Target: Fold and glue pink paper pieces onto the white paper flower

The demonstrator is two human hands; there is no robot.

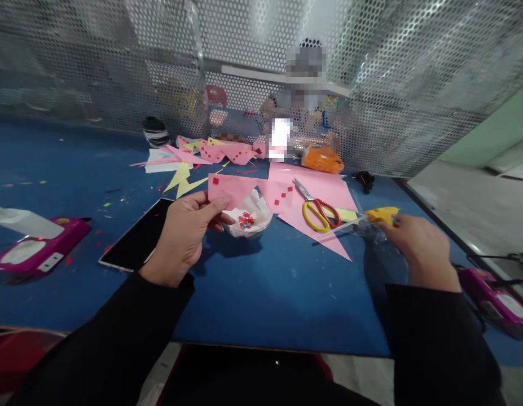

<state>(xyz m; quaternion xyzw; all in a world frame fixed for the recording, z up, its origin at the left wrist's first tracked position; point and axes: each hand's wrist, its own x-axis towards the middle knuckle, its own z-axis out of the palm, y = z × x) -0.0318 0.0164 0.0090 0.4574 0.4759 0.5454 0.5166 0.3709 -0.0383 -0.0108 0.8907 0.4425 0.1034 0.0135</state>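
Observation:
My left hand (187, 225) pinches a pink paper cutout (240, 189) between thumb and fingers, holding it up over the table. Small red squares sit on the cutout near both ends. Just behind it, a crumpled white paper bowl (261, 223) holds small red and blue bits. On the right, my right hand (420, 245) is closed around a yellow glue gun (382, 215), mostly hidden by the fingers. A clear stick points left from it, passing close to the scissors (315, 216). The scissors lie on pink paper sheets (329, 189), one handle yellow, the other red.
A dark-screened tablet (138, 237) lies by my left forearm. Purple power strips stand at the left (43, 248) and right (493, 299). Decorated pink cutouts (227, 151), yellow scraps (185, 180) and an orange packet (322, 159) lie toward the back. Behind perforated mesh (244, 45) sits a person.

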